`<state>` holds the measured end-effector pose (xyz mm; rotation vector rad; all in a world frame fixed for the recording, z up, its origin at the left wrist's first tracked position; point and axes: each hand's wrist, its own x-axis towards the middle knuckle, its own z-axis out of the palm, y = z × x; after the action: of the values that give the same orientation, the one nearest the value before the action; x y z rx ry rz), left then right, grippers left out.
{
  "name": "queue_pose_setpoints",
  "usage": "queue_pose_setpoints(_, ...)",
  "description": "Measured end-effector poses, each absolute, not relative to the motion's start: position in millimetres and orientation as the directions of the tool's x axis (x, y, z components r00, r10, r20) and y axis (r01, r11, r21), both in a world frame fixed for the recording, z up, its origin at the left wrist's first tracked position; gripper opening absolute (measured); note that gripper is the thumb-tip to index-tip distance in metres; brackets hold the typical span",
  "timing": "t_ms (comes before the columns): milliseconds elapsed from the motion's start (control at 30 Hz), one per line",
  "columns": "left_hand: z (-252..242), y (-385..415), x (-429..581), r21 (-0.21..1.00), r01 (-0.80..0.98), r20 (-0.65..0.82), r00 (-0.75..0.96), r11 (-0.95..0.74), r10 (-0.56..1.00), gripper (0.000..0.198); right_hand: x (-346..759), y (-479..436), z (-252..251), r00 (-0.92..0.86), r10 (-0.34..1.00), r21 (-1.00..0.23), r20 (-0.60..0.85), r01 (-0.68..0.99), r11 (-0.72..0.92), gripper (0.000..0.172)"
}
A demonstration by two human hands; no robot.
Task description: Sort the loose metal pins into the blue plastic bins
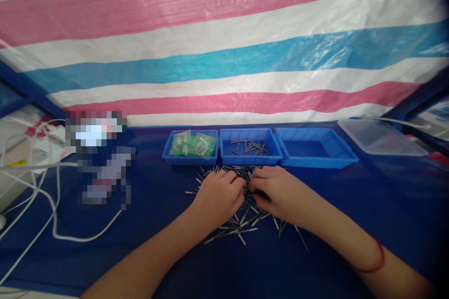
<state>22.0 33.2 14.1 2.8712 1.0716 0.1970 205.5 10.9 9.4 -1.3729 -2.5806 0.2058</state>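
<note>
A loose heap of thin metal pins (242,224) lies on the blue table cover in front of me. My left hand (219,194) rests on the heap with its fingers curled down into the pins. My right hand (277,191) sits beside it, fingers bent and pinched among the pins where the two hands meet. What each hand grips is hidden under the fingers. Just beyond the hands stand three blue trays: the left tray (168,153) holds small green packets, the middle tray (224,154) holds a few pins, the right tray (336,156) shows nothing inside.
A clear plastic lid or box (380,138) lies at the far right. White cables (52,215) loop over the table's left side beside a blurred-out object (101,159). A striped pink, white and blue tarp (224,46) closes off the back.
</note>
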Motion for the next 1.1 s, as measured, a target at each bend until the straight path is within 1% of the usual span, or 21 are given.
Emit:
queue_pose_setpoints(133,14.9,31.5,22.1,0.107,0.654,0.111,0.741,-0.749,0.662,0.018,200.7,8.9,6.8,-0.561,0.817,-0.145,0.132,0.805,0.576,0.006)
queue_pose_setpoints(233,13.9,35.0,20.8,0.141,0.624,0.133,0.757,-0.769,0.639,0.023,203.2,10.3,4.9,-0.603,0.776,-0.161,0.183,0.761,0.629,0.01)
queue_pose_setpoints(333,11.8,39.7,20.3,0.209,0.566,0.178,0.78,-0.798,0.6,0.029,207.2,11.2,4.5,-0.582,0.762,-0.201,0.284,0.74,0.641,0.016)
queue_pose_setpoints(400,11.3,40.6,21.1,0.286,0.524,0.215,0.781,-0.802,0.586,0.027,209.2,10.3,6.9,-0.549,0.768,-0.203,0.329,0.753,0.626,0.018)
queue_pose_setpoints(467,12.1,38.9,22.8,0.378,0.495,0.257,0.755,-0.782,0.603,0.027,210.8,8.8,11.3,-0.531,0.775,-0.229,0.341,0.753,0.617,0.017)
queue_pose_setpoints(500,12.8,37.5,23.8,0.425,0.488,0.28,0.731,-0.763,0.623,0.027,211.5,8.1,13.8,-0.521,0.78,-0.265,0.347,0.743,0.614,0.016)
queue_pose_setpoints(567,14.6,35.0,26.1,0.51,0.48,0.321,0.664,-0.714,0.676,0.027,212.3,7.9,17.9,-0.461,0.796,-0.384,0.391,0.705,0.597,0.012)
queue_pose_setpoints(600,15.5,34.2,27.3,0.548,0.473,0.345,0.624,-0.69,0.701,0.026,212.5,8.3,19.2,-0.401,0.814,-0.459,0.42,0.68,0.572,0.01)
queue_pose_setpoints(667,17.1,33.8,30.2,0.61,0.446,0.39,0.55,-0.655,0.739,0.026,212.8,9.9,20.3,-0.253,0.859,-0.619,0.445,0.607,0.499,0.013)
queue_pose_setpoints(733,18.5,34.7,33.7,0.656,0.417,0.405,0.51,-0.63,0.759,0.025,213.5,11.5,20.5,-0.133,0.903,-0.764,0.409,0.491,0.419,0.02)
queue_pose_setpoints(800,19.8,36.1,37.6,0.68,0.404,0.388,0.509,-0.612,0.768,0.025,215.1,12.2,21.3,-0.075,0.931,-0.857,0.358,0.368,0.36,0.023)
queue_pose_setpoints(867,20.5,37.4,41.4,0.686,0.397,0.371,0.531,-0.61,0.762,0.026,217.4,11.9,22.7,-0.037,0.943,-0.903,0.331,0.276,0.328,0.022)
queue_pose_setpoints(967,19.1,37.8,45.2,0.689,0.375,0.383,0.539,-0.62,0.751,0.026,219.2,10.8,23.8,0.008,0.952,-0.935,0.305,0.19,0.298,0.019)
queue_pose_setpoints(1100,14.6,35.2,44.1,0.69,0.374,0.396,0.521,-0.62,0.756,0.021,215.1,9.6,20.3,0.06,0.963,-0.955,0.264,0.154,0.252,0.018)
